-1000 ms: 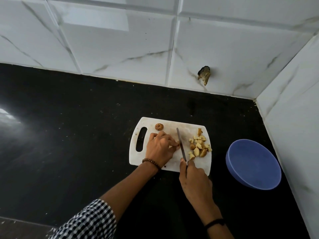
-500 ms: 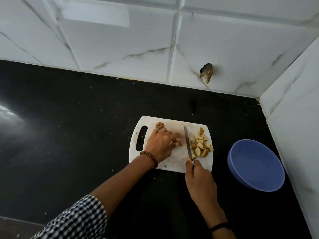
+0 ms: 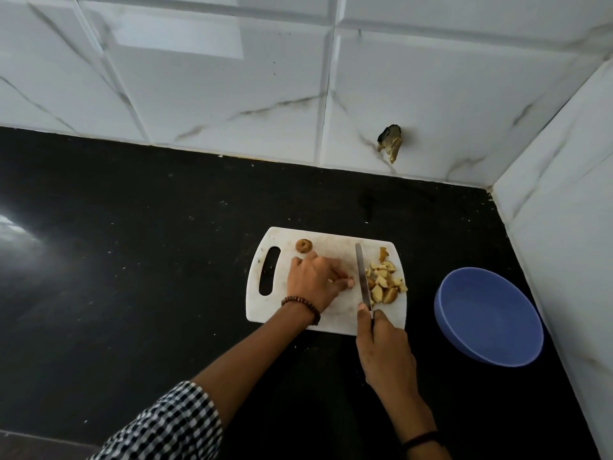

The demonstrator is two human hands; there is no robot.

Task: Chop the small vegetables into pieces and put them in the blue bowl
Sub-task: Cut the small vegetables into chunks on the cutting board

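Vegetable piece [image 3: 350, 283] pinched by left hand [image 3: 313, 282], knife [image 3: 362, 277] in right hand [image 3: 386, 355] grip

The handle of the knife [image 3: 363, 277] is hidden inside the right hand [image 3: 384, 353], whatever lies under the curled fingers of the left hand [image 3: 313, 283] cannot be made out, the checked sleeve [image 3: 166, 426] runs off the bottom edge, and the dark lump [image 3: 389, 142] on the wall is too blurred to name.

Left grip [image 3: 315, 283] fingers curled, pinching vegetable piece [image 3: 349, 283]; right grip [image 3: 384, 346] wrapped round knife [image 3: 363, 277].
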